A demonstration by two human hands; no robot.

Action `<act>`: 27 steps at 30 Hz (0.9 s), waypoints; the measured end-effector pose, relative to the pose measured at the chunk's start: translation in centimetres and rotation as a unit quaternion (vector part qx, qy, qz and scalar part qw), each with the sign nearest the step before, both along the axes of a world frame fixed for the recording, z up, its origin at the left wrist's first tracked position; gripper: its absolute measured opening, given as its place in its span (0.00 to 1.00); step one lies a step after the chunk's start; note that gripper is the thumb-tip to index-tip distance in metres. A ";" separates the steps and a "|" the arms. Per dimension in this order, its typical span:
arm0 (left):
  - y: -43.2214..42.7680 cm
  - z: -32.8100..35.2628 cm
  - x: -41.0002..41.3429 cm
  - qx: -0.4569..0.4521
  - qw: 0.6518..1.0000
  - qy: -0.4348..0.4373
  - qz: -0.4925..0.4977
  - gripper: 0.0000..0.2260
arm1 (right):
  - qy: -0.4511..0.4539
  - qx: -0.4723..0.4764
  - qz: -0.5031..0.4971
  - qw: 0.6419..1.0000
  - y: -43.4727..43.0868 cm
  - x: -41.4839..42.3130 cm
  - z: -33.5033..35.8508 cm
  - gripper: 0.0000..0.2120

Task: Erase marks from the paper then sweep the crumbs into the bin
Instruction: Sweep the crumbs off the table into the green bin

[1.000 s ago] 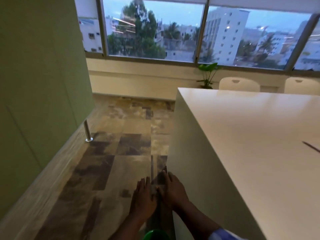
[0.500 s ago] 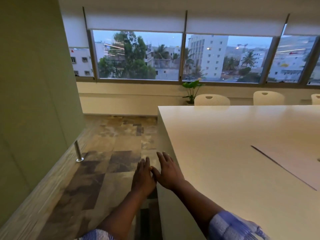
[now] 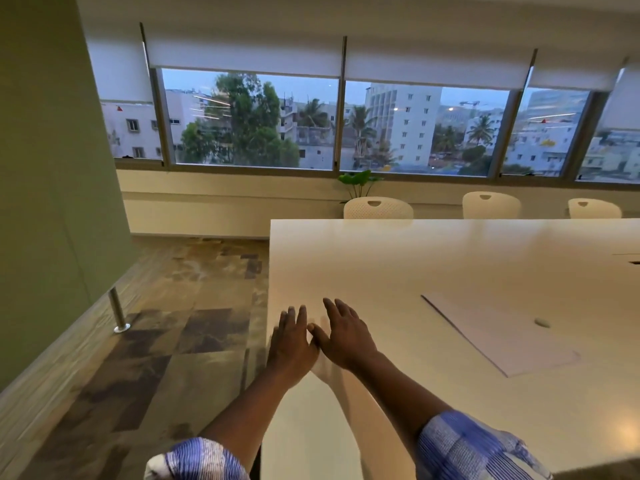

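Both of my hands hover side by side, palms down with fingers spread, over the left edge of the white table (image 3: 398,258). My left hand (image 3: 291,342) is right at the edge, partly over the floor. My right hand (image 3: 343,336) is above the tabletop, thumb touching the left hand. Neither holds anything. A white sheet of paper (image 3: 498,336) lies flat on the table to the right of my hands, with a small pale eraser (image 3: 542,322) resting on it. No bin is in view.
White chairs (image 3: 378,208) line the far side of the table below a row of windows, with a potted plant (image 3: 358,183) behind them. A green partition wall (image 3: 52,202) with a metal foot (image 3: 117,311) bounds the tiled floor on the left.
My hands have risen from low beside the table's side panel up to tabletop level and moved right. The view has lifted and turned right, bringing the paper and eraser into sight.
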State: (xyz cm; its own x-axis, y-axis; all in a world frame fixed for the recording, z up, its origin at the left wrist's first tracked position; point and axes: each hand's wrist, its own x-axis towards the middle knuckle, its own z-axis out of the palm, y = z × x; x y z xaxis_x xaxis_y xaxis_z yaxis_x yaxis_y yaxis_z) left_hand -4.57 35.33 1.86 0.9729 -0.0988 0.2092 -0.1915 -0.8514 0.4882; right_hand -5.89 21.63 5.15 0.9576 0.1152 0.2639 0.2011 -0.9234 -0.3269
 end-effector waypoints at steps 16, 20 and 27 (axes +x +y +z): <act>-18.8 -0.8 11.1 0.098 0.994 0.020 -0.041 0.33 | 0.013 -0.059 -0.075 0.995 -22.7 8.9 -0.6 0.37; -23.0 -1.4 12.7 0.119 0.991 0.038 -0.050 0.34 | 0.027 -0.065 -0.094 0.993 -28.4 10.5 -0.8 0.37; -28.2 -3.0 13.6 0.151 0.987 0.040 -0.045 0.34 | 0.050 -0.067 -0.094 0.992 -35.3 12.0 -2.5 0.39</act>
State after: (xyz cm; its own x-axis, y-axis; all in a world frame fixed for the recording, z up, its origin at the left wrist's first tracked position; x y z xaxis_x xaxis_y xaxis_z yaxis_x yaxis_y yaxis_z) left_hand 8.98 7.11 -1.10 0.9695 -0.2316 0.0804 -0.2442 -0.9418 0.2312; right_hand 6.13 -13.65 2.64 0.9860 -0.0408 0.1614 -0.0062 -0.9779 -0.2089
